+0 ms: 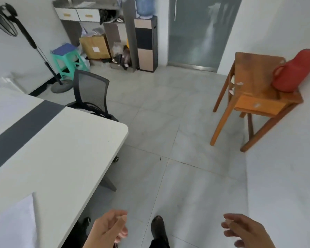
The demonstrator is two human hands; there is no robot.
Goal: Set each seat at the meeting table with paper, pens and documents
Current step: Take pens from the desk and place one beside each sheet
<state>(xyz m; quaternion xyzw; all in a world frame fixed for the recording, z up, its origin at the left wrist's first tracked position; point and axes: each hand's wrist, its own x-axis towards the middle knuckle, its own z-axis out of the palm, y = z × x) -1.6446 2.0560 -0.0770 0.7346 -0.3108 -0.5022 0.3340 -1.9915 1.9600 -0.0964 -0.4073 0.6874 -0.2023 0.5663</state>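
At the far left, close to the near edge of the meeting table [61,149], lies a white sheet of paper [13,222], flat and about parallel to that edge. It is the only task thing I can see; no pens and no documents are in view. At the far right edge of the table stands a black mesh office chair [90,92], pushed close, and the table top in front of it carries no paper. Behind the chair, against the wall, a shelf unit [89,15] holds loose papers and a cardboard box [95,46]; whether the supplies are kept there I cannot tell.

The left hand [109,230] hangs just off the near right corner of the table, its fingers loosely curled, and it holds nothing. The right hand [245,231] is well apart from it, over the floor tiles, with fingers relaxed and half bent, also empty.

In my judgement the step in hand is to fetch the set for the next seat, probably the one at the office chair. To do it well, it is better to take paper, pen and document together, carry the sheets flat, pass around the rounded corner without brushing it, and lay the sheet parallel to the edge, directly before the chair. The wooden side table [254,74] with the red jug [293,70] at the right is no part of the task and should be left alone.
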